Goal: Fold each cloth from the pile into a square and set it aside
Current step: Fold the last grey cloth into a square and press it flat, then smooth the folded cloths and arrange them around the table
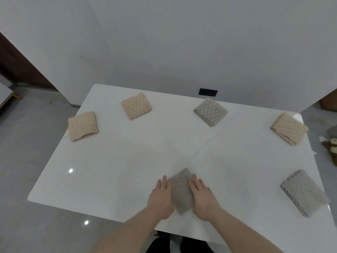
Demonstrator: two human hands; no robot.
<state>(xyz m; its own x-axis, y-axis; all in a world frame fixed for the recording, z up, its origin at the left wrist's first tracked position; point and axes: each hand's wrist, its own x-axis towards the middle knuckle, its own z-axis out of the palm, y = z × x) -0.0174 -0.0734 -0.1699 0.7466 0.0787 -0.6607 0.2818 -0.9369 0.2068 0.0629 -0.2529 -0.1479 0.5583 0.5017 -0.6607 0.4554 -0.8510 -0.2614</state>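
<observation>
A folded grey cloth (181, 191) lies near the front edge of the white table (116, 165). My left hand (161, 198) lies flat with straight fingers on the cloth's left side. My right hand (202, 197) presses flat on its right side. Both hands cover the cloth's side edges; its far corner and near corner show between them. Several folded cloths sit around the table: a beige one (83, 126) at the left, a beige one (136, 106) at the back, a grey one (210, 111) at the back right, a beige one (289, 128) at the far right, a grey one (303, 192) at the near right.
A grey wall rises right behind the table, with a black socket plate (207, 92) low on it. A brown stuffed toy (331, 143) lies on the floor to the right. Dark shoes (175, 245) show under the table's front edge.
</observation>
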